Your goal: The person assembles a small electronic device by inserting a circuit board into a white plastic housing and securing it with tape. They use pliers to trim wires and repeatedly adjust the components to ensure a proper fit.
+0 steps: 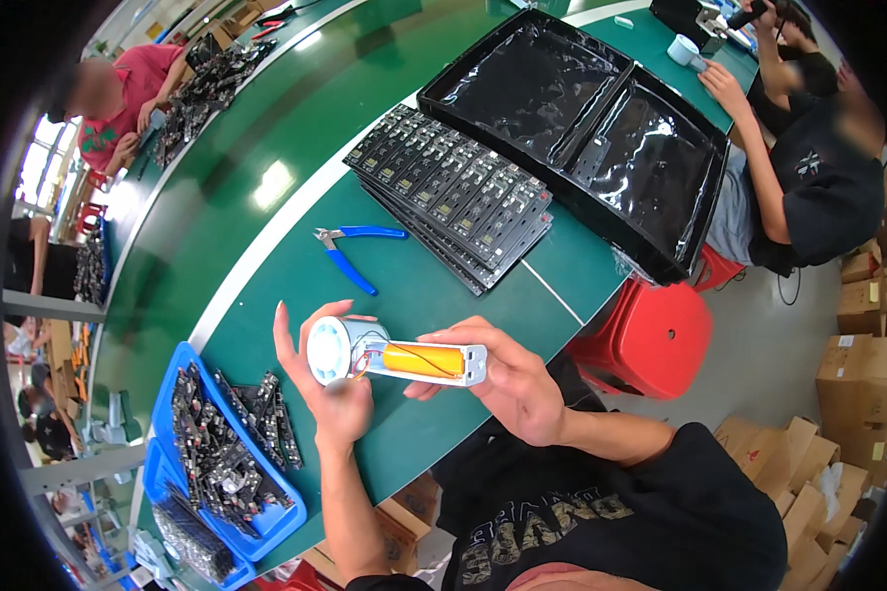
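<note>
Item in hand: we hold a white device (396, 357) above the green worktop (434, 286), its round, drum-like head at our left and its open handle shell pointing right, so the long axis runs nearly level, left to right.

Contents: an orange cell (424, 360) lies lengthwise in the open shell, with thin wires running toward the head; we cannot tell quite where they join.

Left hand (333, 394): cups the round head from behind and below, fingers (284, 340) spread upward, thumb against the head.

Right hand (508, 379): closed on the handle end, thumb beneath, forefinger along the top edge. It lies nearer the cell than the left.

Nearby stock: blue-handled cutters (350, 251) beyond the device; a stack of black circuit boards (458, 197); black trays (601, 118) further off; blue bins (266, 502) of parts at lower left. Other people work at the worktop's far edges.
</note>
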`<control>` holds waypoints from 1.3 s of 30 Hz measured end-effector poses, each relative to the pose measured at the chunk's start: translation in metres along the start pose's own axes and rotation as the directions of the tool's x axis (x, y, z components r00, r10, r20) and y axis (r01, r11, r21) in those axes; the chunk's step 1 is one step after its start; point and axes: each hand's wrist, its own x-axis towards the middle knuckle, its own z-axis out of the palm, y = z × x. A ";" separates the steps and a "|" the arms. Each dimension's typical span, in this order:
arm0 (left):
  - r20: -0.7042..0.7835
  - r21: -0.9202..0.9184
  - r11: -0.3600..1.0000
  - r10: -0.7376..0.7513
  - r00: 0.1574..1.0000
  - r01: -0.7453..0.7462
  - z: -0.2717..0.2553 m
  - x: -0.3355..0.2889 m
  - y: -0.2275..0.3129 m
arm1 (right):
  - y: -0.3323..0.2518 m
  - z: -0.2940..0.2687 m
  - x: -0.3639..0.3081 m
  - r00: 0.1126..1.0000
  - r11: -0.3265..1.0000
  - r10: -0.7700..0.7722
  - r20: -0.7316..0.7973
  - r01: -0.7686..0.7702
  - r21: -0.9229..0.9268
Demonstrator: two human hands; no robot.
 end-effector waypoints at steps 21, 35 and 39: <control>-0.144 -0.200 0.978 -0.093 0.985 0.063 0.008 0.006 0.004 | 0.014 0.006 -0.005 0.993 0.965 -0.068 0.092 0.089 -0.248; -0.168 -0.043 0.999 -0.019 0.986 0.012 0.006 0.006 0.005 | 0.024 -0.004 -0.014 0.996 0.994 0.057 0.062 -0.050 -0.098; -0.122 -0.005 0.999 0.047 0.991 -0.048 0.002 0.005 0.002 | 0.029 -0.006 -0.021 0.996 0.996 0.059 0.064 -0.054 -0.076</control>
